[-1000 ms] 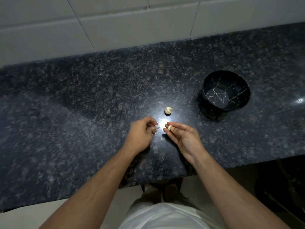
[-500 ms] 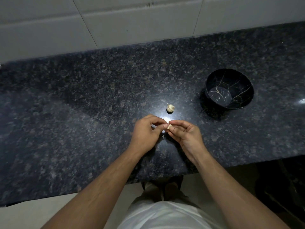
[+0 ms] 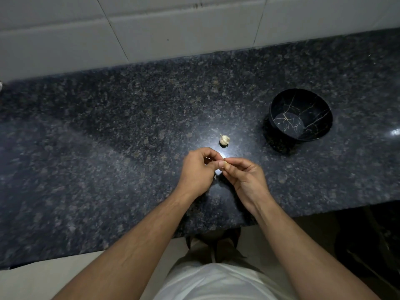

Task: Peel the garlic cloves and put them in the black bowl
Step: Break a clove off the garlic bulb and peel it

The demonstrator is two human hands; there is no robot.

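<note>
My right hand [image 3: 244,178] pinches a small garlic clove [image 3: 225,163] between thumb and fingertips, just above the counter. My left hand [image 3: 198,169] meets it from the left, its fingertips pinching at the clove's skin; a thin strand of skin shows by the fingers. Most of the clove is hidden by the fingers. A small garlic bulb piece [image 3: 224,140] lies on the counter just beyond the hands. The black bowl [image 3: 318,135] with gold crack lines stands to the right, with nothing visible inside.
The dark speckled granite counter [image 3: 108,148] runs left to right, with a white tiled wall [image 3: 173,29] behind it. The counter's front edge lies just under my forearms. A bright light reflection shows beneath the hands.
The hands were apart a second ago, the right one holding the clove. The left hand has come in and its fingertips now pinch at the clove.
</note>
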